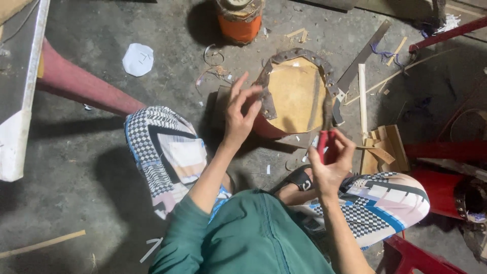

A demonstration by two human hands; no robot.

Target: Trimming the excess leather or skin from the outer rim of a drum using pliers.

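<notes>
Head view: my left hand (242, 112) pinches the studded strap (299, 55) steady around the drum frame (294, 96); my right hand (331, 161) grips red pliers (324, 142) clamped on it.

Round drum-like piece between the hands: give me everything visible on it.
The drum-like piece is a round body with a tan, skin-like face tilted toward the camera and a reddish side wall low on the left. A dark, worn strap studded with rivets or holes rims its top and sides, loose and uneven. It sits on the grey concrete floor. The left hand pinches the strap at the left edge; the right hand holds a red-handled tool whose dark end meets the strap's right side.
</notes>
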